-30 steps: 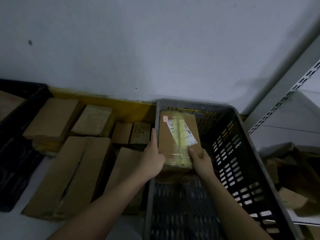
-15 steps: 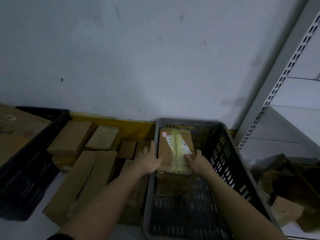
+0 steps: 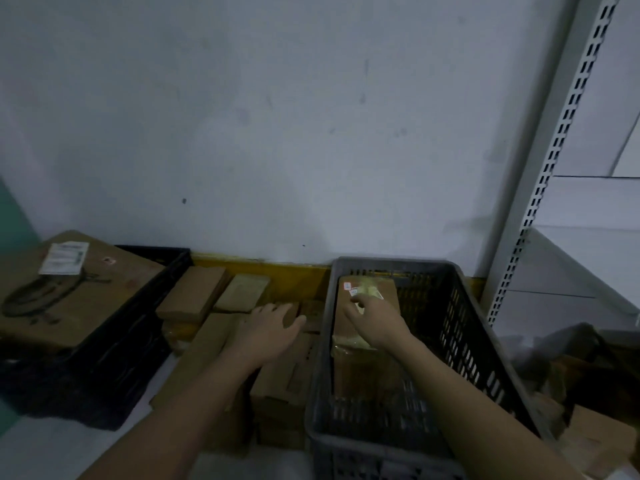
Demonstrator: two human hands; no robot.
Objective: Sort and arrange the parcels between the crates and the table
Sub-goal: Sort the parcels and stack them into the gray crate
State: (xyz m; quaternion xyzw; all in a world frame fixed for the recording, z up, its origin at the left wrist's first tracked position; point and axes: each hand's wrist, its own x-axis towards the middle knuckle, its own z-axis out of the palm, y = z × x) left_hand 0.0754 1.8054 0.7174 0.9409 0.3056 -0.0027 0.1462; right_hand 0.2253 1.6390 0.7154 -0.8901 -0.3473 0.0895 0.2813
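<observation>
Cardboard parcel (image 3: 372,322), taped along its length in yellowish film and bearing a white label with a small red sticker at the far end, is seen lying inside the grey slotted crate (image 3: 460,327), against the crate's left wall and far end. It rests on another cardboard parcel beneath it.

Right hand (image 3: 375,318) is held over the middle of the taped parcel, fingers loosely bent and pointing toward the label; contact with the film appears light at most, and nothing is gripped. Left hand (image 3: 270,329) is outside the crate, spread with fingers relaxed above the loose brown boxes (image 3: 204,296) laid on the white table (image 3: 41,448) between the two crates; nothing is held, and whether it touches a box cannot be told.

A black crate (image 3: 114,344) stands at the left with a large flat carton (image 3: 69,299) lying across its top, labelled on the upper face. A perforated shelf upright (image 3: 554,161) is noted at the right.

Step judged: placement of the taped parcel in the grey crate looks complete, with release made. Next move is judged to call for selection of a box from the table row, probably by the left hand, with a grasp across its short sides so that it can be lifted over the crate wall and set into the open space at the right.
</observation>
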